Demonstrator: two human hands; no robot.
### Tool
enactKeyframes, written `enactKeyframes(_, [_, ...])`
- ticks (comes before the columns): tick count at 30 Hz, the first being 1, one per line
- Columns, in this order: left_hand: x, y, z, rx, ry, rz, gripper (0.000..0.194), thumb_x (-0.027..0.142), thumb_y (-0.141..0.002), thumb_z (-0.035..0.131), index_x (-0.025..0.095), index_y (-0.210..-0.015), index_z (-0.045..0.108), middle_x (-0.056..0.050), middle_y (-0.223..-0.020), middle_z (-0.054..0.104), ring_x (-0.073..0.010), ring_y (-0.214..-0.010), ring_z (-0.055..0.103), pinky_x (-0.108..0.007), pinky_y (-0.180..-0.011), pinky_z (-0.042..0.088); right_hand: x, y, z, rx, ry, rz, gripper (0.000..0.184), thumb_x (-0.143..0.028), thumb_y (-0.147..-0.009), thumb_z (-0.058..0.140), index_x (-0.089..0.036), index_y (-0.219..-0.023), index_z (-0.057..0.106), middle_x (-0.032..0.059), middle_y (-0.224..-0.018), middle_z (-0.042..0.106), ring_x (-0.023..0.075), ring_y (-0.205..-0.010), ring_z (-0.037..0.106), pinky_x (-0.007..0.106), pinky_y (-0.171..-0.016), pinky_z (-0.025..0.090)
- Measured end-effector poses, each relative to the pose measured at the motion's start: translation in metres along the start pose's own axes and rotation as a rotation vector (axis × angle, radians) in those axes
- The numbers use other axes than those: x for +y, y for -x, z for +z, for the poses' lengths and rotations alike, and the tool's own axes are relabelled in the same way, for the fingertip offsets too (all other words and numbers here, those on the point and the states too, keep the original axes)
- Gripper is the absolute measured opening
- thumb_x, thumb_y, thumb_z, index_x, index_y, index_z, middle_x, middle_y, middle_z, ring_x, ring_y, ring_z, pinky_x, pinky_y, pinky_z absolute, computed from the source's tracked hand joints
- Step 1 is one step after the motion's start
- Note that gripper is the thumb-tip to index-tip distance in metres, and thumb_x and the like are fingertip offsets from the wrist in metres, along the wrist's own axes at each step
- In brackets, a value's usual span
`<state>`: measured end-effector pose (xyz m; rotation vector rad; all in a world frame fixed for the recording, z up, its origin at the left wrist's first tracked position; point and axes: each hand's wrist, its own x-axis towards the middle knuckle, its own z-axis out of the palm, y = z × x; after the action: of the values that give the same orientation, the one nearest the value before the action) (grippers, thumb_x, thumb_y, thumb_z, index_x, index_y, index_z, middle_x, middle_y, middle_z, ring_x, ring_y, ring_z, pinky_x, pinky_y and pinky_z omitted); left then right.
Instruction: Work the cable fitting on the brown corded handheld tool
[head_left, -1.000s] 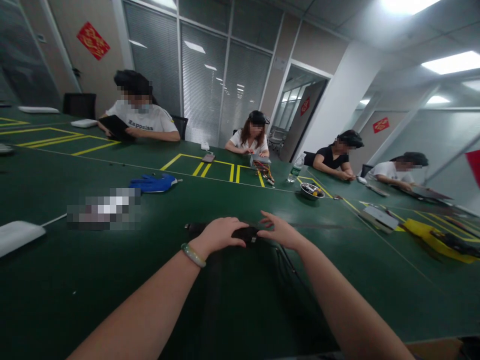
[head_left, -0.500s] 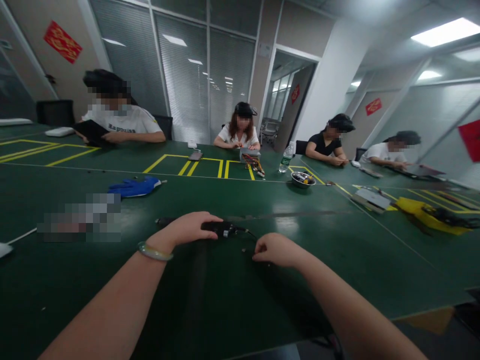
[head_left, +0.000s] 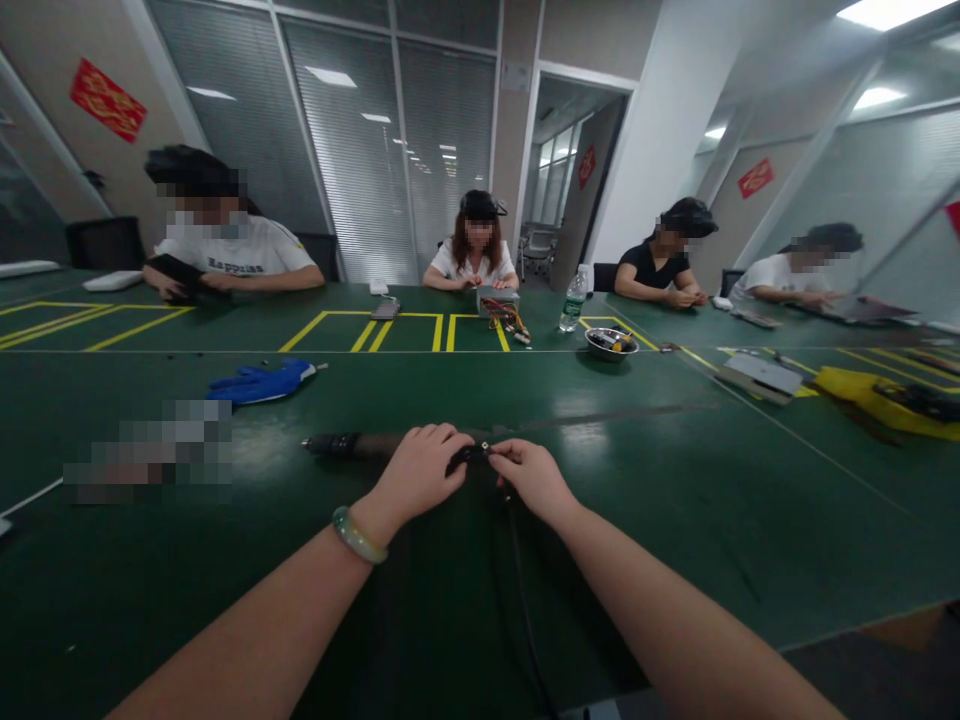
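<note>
A long dark electric screwdriver [head_left: 371,446] lies across the green table, its narrow tip pointing left. Over its right part, my left hand [head_left: 424,465] is closed, with the thumb and fingers around the black end. My right hand [head_left: 532,478] pinches a small piece at the end of a black cable [head_left: 517,560], right beside the screwdriver's tail. Below that hand the cable runs down towards the table's near edge. Fingers partly hide the spot where cable and tool meet, so I cannot tell whether they are joined.
A blue glove [head_left: 262,382] lies at the left, near a blurred-out patch. Farther back stand a water bottle [head_left: 572,303], a metal bowl [head_left: 611,344] of small parts and a box with coloured wires [head_left: 506,312]. A yellow bag [head_left: 855,395] is at the right. Several people sit opposite.
My right hand has moved up and left to the screwdriver's tail, bringing the cable along. My left hand has slid right along the tool. The view has shifted slightly.
</note>
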<state>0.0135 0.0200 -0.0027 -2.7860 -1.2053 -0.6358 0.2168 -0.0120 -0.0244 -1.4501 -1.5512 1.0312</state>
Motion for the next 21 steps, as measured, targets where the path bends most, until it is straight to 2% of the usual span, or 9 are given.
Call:
enactKeyframes(4, [-0.004, -0.001, 0.004, 0.019, 0.022, -0.007, 0.026, 0.026, -0.086, 0.054, 0.026, -0.111, 0.063, -0.005, -0.106, 0.062, -0.0237, -0.096, 0.057, -0.039, -0.085, 0.042, -0.003, 0.004, -0.013, 0.07, 0.279, -0.028, 0.022, -0.039, -0.091, 0.057, -0.023, -0.1, 0.07, -0.0033, -0.062, 0.062, 0.0114, -0.055, 0.057, 0.021, -0.053, 0.039])
enactKeyframes(9, [-0.003, -0.001, 0.008, 0.065, 0.021, -0.05, 0.023, 0.029, -0.088, 0.054, 0.027, -0.108, 0.065, -0.004, -0.102, 0.063, -0.0234, -0.095, 0.057, -0.038, -0.081, 0.042, -0.008, 0.006, -0.008, 0.145, 0.531, -0.164, 0.018, -0.033, -0.091, 0.057, -0.027, -0.098, 0.073, -0.0026, -0.078, 0.069, 0.0119, -0.065, 0.061, 0.022, -0.061, 0.039])
enactKeyframes(15, [-0.002, -0.001, 0.008, 0.075, 0.04, -0.059, 0.017, 0.03, -0.087, 0.058, 0.026, -0.102, 0.065, -0.003, -0.099, 0.064, -0.0223, -0.092, 0.058, -0.037, -0.079, 0.042, -0.012, 0.001, 0.001, 0.144, 0.722, -0.138, 0.016, -0.03, -0.089, 0.059, -0.028, -0.099, 0.071, -0.0028, -0.082, 0.071, 0.0132, -0.068, 0.062, 0.023, -0.061, 0.037])
enactKeyframes(21, [-0.006, -0.003, 0.008, 0.068, 0.051, -0.055, 0.013, 0.031, -0.088, 0.06, 0.027, -0.098, 0.066, -0.002, -0.096, 0.064, -0.021, -0.091, 0.058, -0.035, -0.077, 0.041, -0.012, -0.005, 0.007, 0.123, 0.788, -0.214, 0.012, -0.032, -0.091, 0.058, -0.029, -0.093, 0.069, -0.0036, -0.083, 0.071, 0.0149, -0.071, 0.063, 0.024, -0.061, 0.035])
